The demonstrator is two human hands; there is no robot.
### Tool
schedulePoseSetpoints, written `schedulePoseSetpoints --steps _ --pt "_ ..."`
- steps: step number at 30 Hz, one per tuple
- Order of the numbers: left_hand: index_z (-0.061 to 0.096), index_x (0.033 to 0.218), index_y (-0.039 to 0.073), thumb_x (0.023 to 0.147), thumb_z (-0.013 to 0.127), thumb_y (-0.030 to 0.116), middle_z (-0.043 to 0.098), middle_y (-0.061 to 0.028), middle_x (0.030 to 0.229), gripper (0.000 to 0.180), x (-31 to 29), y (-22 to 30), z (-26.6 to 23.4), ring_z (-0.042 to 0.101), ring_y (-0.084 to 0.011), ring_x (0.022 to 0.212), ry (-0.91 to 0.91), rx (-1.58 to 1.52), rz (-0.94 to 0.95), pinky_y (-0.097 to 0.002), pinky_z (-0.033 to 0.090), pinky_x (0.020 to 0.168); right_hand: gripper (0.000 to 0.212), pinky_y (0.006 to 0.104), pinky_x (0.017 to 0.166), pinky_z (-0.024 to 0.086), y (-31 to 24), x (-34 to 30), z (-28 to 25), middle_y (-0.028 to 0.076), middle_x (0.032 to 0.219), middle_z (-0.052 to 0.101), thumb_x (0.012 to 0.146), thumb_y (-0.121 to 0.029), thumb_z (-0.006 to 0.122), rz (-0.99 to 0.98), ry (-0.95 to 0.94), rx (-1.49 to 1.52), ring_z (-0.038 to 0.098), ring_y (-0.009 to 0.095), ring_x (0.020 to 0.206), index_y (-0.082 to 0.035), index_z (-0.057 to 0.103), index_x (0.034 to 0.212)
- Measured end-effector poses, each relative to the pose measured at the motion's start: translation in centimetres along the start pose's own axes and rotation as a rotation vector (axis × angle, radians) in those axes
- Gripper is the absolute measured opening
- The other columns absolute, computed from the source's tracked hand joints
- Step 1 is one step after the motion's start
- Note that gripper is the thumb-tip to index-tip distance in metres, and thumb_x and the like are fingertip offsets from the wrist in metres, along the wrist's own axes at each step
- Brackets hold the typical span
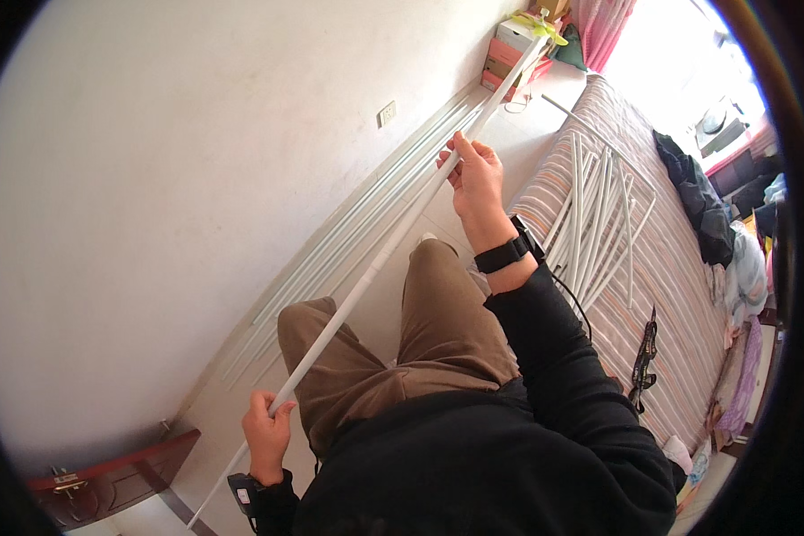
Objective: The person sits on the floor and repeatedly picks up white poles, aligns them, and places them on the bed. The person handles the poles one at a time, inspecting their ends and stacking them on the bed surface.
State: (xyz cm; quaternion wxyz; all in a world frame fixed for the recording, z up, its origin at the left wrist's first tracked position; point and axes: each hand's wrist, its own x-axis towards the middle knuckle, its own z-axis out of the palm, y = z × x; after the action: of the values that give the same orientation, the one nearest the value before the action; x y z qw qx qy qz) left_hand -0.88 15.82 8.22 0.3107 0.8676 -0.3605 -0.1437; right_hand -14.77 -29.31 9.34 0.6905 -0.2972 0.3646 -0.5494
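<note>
A long white pole [359, 293] slants across in front of me, from the lower left toward the boxes at the far upper right. A faint ring shows round it about midway between my hands. Low on the left, my left hand [266, 433] is closed around the pole, thumb along its upper side. Farther up, my right hand [476, 179] grips the same pole between thumb and curled fingers. The pole passes above my knees, and its lower end runs on past my left hand toward the door.
Several thin pale poles [357, 213] lie on the floor along the wall. A loose pile of shorter white tubes [590, 214] rests on the striped bed [688, 348] at right, with a black strap [643, 357] and dark clothes [697, 205]. Boxes [502, 55] stand far off; a reddish-brown door [116, 491] is lower left.
</note>
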Motion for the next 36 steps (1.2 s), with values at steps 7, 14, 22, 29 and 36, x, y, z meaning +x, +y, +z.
schedulePoseSetpoints --steps 7,14,22,29,36 --pt "0.056 0.085 0.002 0.087 0.068 0.022 0.054 -0.0137 0.064 0.023 0.1 -1.1 -0.3 0.053 -0.0293 0.054 0.012 0.064 0.116 -0.0368 0.040 0.051 0.023 0.0335 0.072 0.057 0.1 0.0 -0.1 0.014 0.099 0.062 0.096 -0.018 0.058 0.118 0.011 0.180 0.062 0.020 0.078 0.002 0.050 0.105" --pt "0.055 0.090 0.003 0.084 0.072 0.022 0.057 -0.0140 0.067 0.026 0.5 0.6 0.8 0.056 -0.0319 0.057 0.142 0.018 0.117 -0.0381 0.043 0.053 0.020 0.0342 0.074 0.057 1.1 -1.4 -0.1 0.009 0.095 0.058 0.096 -0.019 0.058 0.216 0.111 0.225 0.059 0.019 0.077 0.000 0.053 0.102" --pt "0.057 0.090 0.005 0.089 0.065 0.025 0.060 -0.0156 0.070 0.021 1.6 1.2 -0.5 0.060 -0.0369 0.063 -0.013 0.192 0.188 -0.0407 0.044 0.053 0.021 0.0340 0.078 0.054 0.6 -0.9 -1.4 0.007 0.090 0.057 0.101 -0.022 0.047 0.245 0.117 0.343 0.056 0.018 0.077 -0.001 0.051 0.101" --pt "0.056 0.089 0.005 0.094 0.056 0.026 0.059 -0.0161 0.071 0.021 2.2 3.1 -0.1 0.058 -0.0394 0.065 -0.060 0.058 0.149 -0.0438 0.043 0.054 0.032 0.0277 0.061 0.045 0.6 0.5 -2.5 0.005 0.078 0.050 0.104 -0.029 0.035 0.281 -0.104 0.497 0.046 0.015 0.064 -0.001 0.048 0.096" --pt "0.057 0.091 0.005 0.093 0.058 0.027 0.057 -0.0172 0.071 0.022 3.0 3.3 -1.9 0.057 -0.0404 0.068 -0.089 0.176 0.123 -0.0435 0.043 0.056 0.032 0.0276 0.057 0.044 -3.2 2.5 -2.6 0.003 0.075 0.046 0.104 -0.029 0.038 0.103 -0.119 0.556 0.044 0.014 0.059 -0.001 0.047 0.094"
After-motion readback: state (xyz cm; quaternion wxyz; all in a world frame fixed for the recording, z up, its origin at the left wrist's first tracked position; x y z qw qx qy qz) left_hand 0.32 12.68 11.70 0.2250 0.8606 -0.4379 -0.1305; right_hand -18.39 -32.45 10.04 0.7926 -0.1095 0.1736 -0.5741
